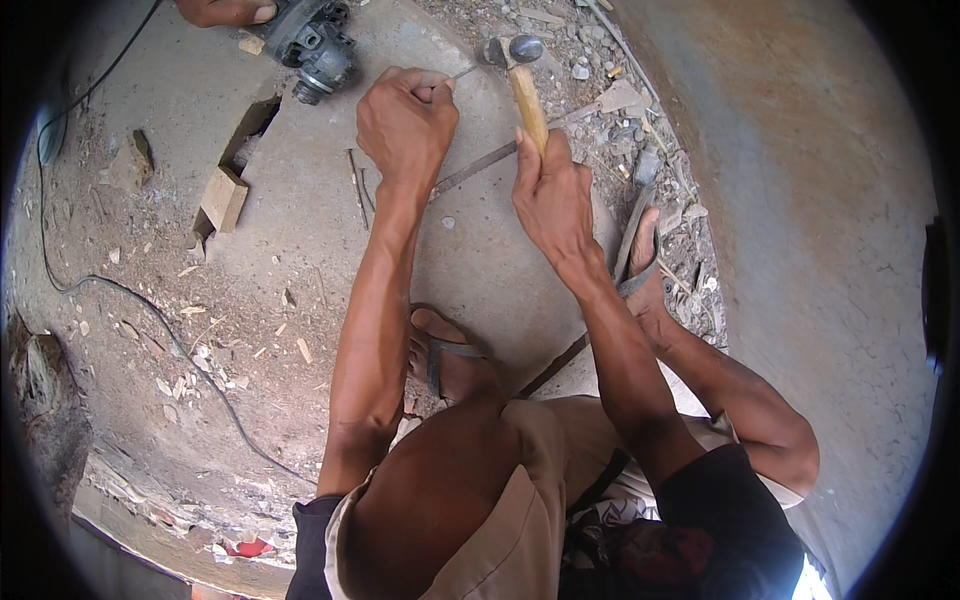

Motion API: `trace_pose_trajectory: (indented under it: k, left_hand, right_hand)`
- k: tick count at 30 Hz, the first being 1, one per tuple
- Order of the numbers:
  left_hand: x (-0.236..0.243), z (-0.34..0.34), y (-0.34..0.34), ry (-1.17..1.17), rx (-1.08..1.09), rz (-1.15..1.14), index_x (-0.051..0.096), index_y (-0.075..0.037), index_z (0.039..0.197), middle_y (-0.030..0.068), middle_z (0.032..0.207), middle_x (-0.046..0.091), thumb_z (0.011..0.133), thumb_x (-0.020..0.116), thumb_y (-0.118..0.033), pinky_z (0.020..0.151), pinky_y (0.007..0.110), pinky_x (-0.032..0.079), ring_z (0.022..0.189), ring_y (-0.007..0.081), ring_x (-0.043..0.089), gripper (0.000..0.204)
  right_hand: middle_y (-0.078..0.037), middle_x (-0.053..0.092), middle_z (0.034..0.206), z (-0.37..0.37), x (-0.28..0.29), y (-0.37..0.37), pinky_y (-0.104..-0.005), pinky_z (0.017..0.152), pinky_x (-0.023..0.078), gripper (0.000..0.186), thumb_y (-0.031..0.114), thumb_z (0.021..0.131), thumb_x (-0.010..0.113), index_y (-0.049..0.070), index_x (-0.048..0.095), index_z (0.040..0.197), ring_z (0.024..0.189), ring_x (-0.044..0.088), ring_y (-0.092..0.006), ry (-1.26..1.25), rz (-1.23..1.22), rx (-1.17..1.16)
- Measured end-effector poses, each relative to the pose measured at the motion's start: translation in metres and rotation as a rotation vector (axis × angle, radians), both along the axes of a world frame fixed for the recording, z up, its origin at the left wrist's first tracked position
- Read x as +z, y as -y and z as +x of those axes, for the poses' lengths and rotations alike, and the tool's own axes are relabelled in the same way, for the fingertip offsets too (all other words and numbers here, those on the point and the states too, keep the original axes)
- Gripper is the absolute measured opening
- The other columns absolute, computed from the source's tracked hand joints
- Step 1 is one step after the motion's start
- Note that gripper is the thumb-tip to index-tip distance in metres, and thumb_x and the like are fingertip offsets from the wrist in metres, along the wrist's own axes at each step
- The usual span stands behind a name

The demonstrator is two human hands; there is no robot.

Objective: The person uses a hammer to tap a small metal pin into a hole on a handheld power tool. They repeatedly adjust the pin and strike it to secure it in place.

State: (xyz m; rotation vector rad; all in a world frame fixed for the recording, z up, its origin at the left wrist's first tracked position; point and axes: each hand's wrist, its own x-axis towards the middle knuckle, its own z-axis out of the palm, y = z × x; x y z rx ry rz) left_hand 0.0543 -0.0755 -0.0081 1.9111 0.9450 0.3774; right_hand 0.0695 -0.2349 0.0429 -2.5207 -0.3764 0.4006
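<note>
My left hand [405, 125] is closed on a thin metal nail [462, 74], which sticks out from my fingertips toward the hammer head. My right hand [555, 200] grips the wooden handle of a hammer [528, 98]; its metal head is just right of the nail, and whether they touch I cannot tell. Below both lies a concrete slab [450, 270]. A long flat metal strip [470, 170] runs diagonally beneath my hands. Thin rods [354, 180] lie left of my left wrist.
Another person's hand [225, 10] rests on a grey power tool [312, 50] at top left. A black cord [130, 292] crosses the debris-strewn ground past broken wood pieces [225, 200]. My sandalled feet [450, 370] are below; a smooth wall-like surface [800, 250] borders the right.
</note>
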Motion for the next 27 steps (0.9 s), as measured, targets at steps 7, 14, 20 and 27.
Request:
trace_pose_trajectory:
  k: [7,14,20,27]
  left_hand:
    - [-0.003,0.0,0.0,0.047,-0.001,0.0,0.082,-0.01,0.082,0.0061,0.075,0.071,0.078,0.079,-0.014,0.064,0.038,0.051,0.067,0.0259,0.068,0.007]
    - [-0.001,-0.001,-0.002,0.041,0.011,-0.003,0.083,-0.01,0.08,0.0073,0.076,0.072,0.077,0.077,-0.013,0.063,0.039,0.052,0.067,0.0289,0.069,0.007]
    - [-0.004,0.0,-0.001,0.07,0.002,0.012,0.083,-0.011,0.081,0.0071,0.076,0.072,0.076,0.075,-0.012,0.063,0.039,0.051,0.066,0.0283,0.068,0.009]
    - [-0.007,-0.002,-0.002,0.073,0.001,0.029,0.083,-0.01,0.082,0.0072,0.075,0.07,0.076,0.075,-0.013,0.063,0.038,0.051,0.066,0.0289,0.068,0.01]
  right_hand:
    - [-0.029,0.057,0.057,0.001,0.004,0.001,-0.0522,0.047,0.047,0.028,0.02,0.105,0.057,-0.004,0.053,0.094,0.054,0.065,-0.0486,-0.004,-0.081,0.033]
    - [-0.027,0.056,0.056,-0.005,0.024,-0.006,-0.0509,0.046,0.047,0.029,0.021,0.105,0.059,-0.004,0.052,0.093,0.053,0.064,-0.0469,0.177,0.181,-0.063]
    - [-0.026,0.055,0.053,0.001,-0.002,0.003,-0.0476,0.045,0.046,0.029,0.02,0.105,0.058,-0.004,0.051,0.092,0.051,0.064,-0.0456,0.049,-0.135,0.031]
    - [-0.024,0.057,0.056,0.001,0.03,-0.009,-0.0443,0.043,0.045,0.029,0.02,0.106,0.057,-0.004,0.051,0.09,0.049,0.066,-0.0401,0.151,0.148,-0.057]
